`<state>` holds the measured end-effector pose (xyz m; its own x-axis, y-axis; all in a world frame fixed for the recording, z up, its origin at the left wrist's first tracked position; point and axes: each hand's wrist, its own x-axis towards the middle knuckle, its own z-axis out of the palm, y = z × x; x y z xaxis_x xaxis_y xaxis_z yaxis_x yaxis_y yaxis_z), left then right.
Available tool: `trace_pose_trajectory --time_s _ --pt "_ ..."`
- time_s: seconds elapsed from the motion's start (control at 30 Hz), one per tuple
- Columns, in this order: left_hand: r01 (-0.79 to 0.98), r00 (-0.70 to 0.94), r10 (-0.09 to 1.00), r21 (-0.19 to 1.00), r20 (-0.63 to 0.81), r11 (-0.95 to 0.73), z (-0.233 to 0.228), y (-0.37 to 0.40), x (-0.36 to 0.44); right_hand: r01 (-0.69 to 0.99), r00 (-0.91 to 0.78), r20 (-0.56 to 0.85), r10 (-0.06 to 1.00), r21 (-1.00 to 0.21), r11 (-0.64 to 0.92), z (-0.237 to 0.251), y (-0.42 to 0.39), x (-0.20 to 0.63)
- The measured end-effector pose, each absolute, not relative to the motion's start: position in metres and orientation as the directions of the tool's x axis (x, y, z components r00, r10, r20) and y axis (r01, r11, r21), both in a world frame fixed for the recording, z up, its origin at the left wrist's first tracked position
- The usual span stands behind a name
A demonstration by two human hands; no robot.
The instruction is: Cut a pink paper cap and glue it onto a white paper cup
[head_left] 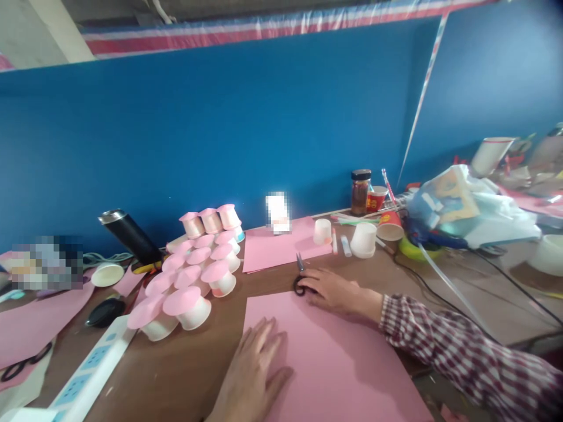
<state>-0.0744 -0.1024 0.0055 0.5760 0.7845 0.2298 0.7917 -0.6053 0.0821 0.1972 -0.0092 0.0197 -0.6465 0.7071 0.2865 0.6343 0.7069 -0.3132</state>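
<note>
Left hand (255, 366) laid flat, fingers spread, nothing grasped, pressed on pink paper sheet (334, 363) at near table edge. Right hand (332, 289) rested over black scissors (300, 275) at sheet's far edge; grip cannot be told. Pink-topped white cups (193, 275) clustered to left. Second pink sheet (281, 246) seen beyond scissors, 2 white cups (363, 239) behind it.

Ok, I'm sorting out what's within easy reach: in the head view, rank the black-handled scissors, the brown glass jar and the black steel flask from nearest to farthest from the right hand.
1. Black-handled scissors: under the fingertips of the right hand.
2. Brown glass jar: behind it, by the blue wall.
3. Black steel flask: far left, lying tilted.
</note>
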Motion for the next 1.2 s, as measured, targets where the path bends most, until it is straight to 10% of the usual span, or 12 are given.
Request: trace_pose_trajectory --time_s 0.37,0.53,0.7,1.03,1.2 --pt "0.847 0.491 0.859 0.149 0.148 -0.510 0.006 -0.078 -0.035 0.674 -0.482 0.506 0.715 -0.307 0.672 0.045 0.008 0.236" --pt "0.843 0.501 0.850 0.132 0.161 -0.522 0.000 -0.073 -0.034 0.922 0.132 0.698 0.704 -0.348 0.171 0.082 0.012 0.313" --pt "0.840 0.505 0.843 0.120 0.186 -0.530 -0.007 -0.074 -0.035 0.926 0.378 0.325 0.867 -0.152 -0.346 0.090 0.046 0.374" --pt "0.836 0.512 0.845 0.134 0.156 -0.532 -0.004 -0.080 -0.037 0.894 0.445 0.202 0.873 -0.167 -0.417 0.076 0.075 0.376" --pt "0.840 0.512 0.851 0.140 0.117 -0.525 0.002 -0.080 -0.036 0.845 0.490 0.313 0.813 -0.397 -0.357 0.097 0.068 0.381"
